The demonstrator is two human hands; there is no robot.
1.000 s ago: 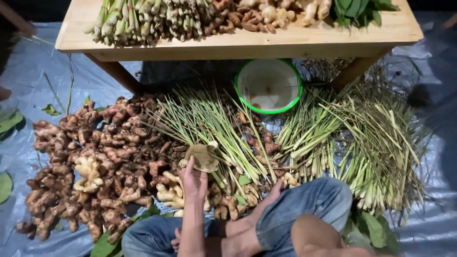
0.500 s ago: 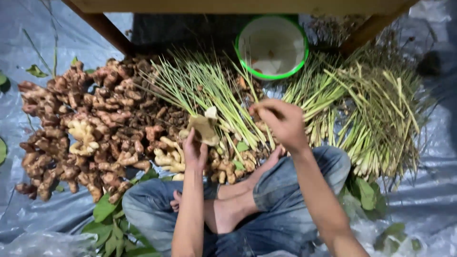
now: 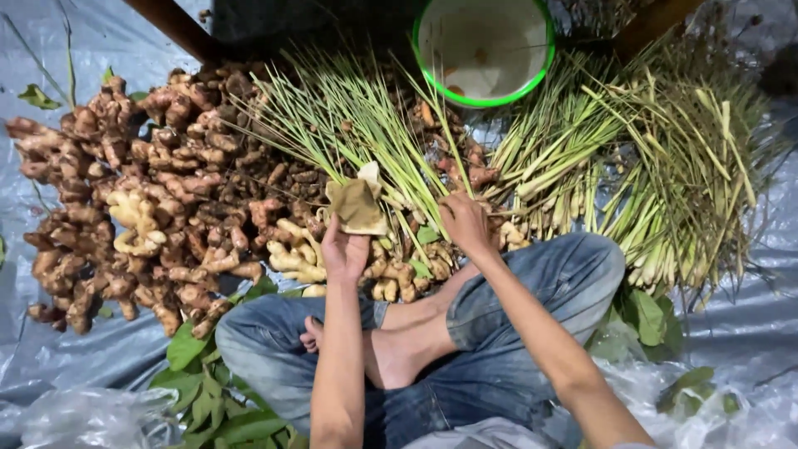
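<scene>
We sort roots on the tarp.
Our left hand (image 3: 345,254) grips a cloth (image 3: 356,205); our right hand (image 3: 465,223) closes on lemongrass (image 3: 366,125).

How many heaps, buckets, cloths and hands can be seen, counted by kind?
Ginger heap: 1
Lemongrass heaps: 2
Bucket: 1
Cloth: 1
Hands, left hand holding the cloth, right hand at the lemongrass stalks: 2
Total: 7

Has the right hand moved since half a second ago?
Yes. The right hand has dropped from above the lemongrass stalks to their base near the knee, judged against the green-rimmed bucket. The left hand holds a brown cloth.
</scene>
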